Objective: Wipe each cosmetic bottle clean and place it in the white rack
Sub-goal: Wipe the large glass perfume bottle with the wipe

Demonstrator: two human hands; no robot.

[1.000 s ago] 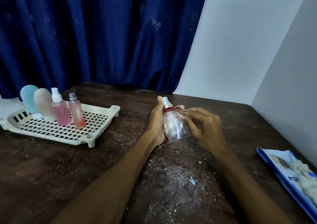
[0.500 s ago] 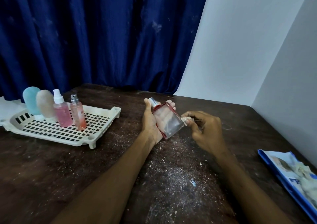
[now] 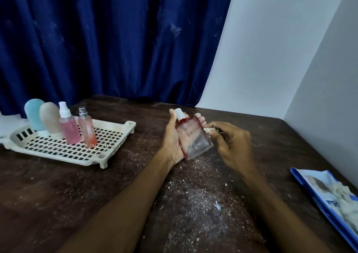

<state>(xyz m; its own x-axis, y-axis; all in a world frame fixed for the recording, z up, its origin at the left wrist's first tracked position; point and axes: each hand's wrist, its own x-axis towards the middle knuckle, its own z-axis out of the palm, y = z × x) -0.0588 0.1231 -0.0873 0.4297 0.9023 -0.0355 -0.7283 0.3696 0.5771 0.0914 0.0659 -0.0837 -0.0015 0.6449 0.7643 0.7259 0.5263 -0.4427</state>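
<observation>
My left hand [image 3: 171,140] grips the bottle [image 3: 194,138], tilted; my right hand [image 3: 233,146] pinches a wad [image 3: 208,130] against its three-o'clock edge. The rack [image 3: 108,148] sits at nine o'clock.

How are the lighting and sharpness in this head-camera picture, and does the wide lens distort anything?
Head view: dim, even light, no hard shadows; the clear red-edged glass bottle in the left hand shows only faint sheen; the small white wad pinched by the right hand is soft; the white wall edge leans from wide-angle distortion.
</observation>
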